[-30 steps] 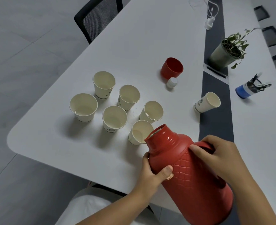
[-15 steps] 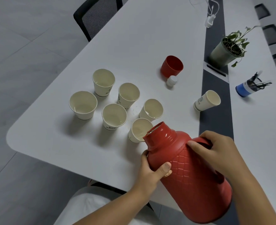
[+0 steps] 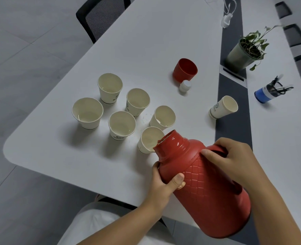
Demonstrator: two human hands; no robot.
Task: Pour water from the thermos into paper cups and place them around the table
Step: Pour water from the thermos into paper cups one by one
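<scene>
I hold a red thermos (image 3: 204, 184) tilted to the left, its open mouth over the nearest paper cup (image 3: 148, 138). My left hand (image 3: 163, 183) grips the thermos body from below the neck. My right hand (image 3: 232, 161) is wrapped around the handle on top. Several more cream paper cups stand in a cluster to the left, among them one (image 3: 87, 113) at the far left and one (image 3: 163, 117) just behind the nearest. Another paper cup (image 3: 223, 107) stands apart on the right by the dark strip.
The thermos's red lid cup (image 3: 185, 69) and white stopper (image 3: 185, 85) lie beyond the cluster. A potted plant (image 3: 245, 52) and a blue pen holder (image 3: 268, 92) stand right of the dark centre strip (image 3: 232, 82). A black chair (image 3: 100, 16) is at the table's left side.
The thermos has tipped slightly further, its mouth lowering toward the nearest cup. Both hands keep their grip.
</scene>
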